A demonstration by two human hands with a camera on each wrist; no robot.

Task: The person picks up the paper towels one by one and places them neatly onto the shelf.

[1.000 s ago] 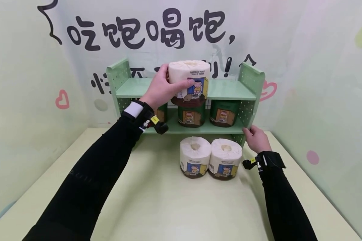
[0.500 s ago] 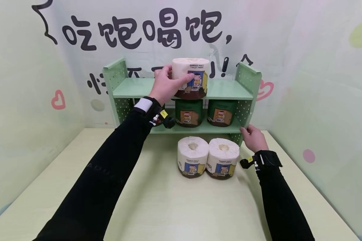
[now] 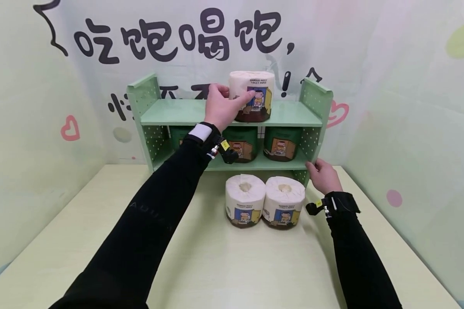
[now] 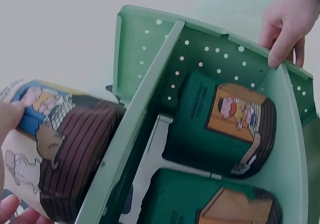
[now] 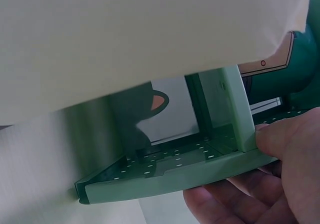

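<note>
A white-topped toilet paper roll [image 3: 255,96] with a cartoon print stands upright at the top board of a green shelf rack [image 3: 170,112]. Its left side is gripped by my left hand [image 3: 224,105], thumb across the front. In the left wrist view the roll's brown base [image 4: 82,149] is beside the board's front edge; whether it bears fully on the board I cannot tell. My right hand [image 3: 324,176] pinches the rack's right side panel low down. The right wrist view shows the thumb [image 5: 280,139] on one face of that panel [image 5: 170,179] and fingers behind.
Several green rolls [image 3: 280,143] stand on the middle shelf, one partly hidden by my left arm. Two white rolls [image 3: 245,201] sit side by side on the table [image 3: 255,262] before the rack. A printed wall sheet [image 3: 375,56] hangs behind.
My left hand has carried the roll rightward and slightly up along the top board. The right hand keeps its hold on the side panel. The head view has shifted a little.
</note>
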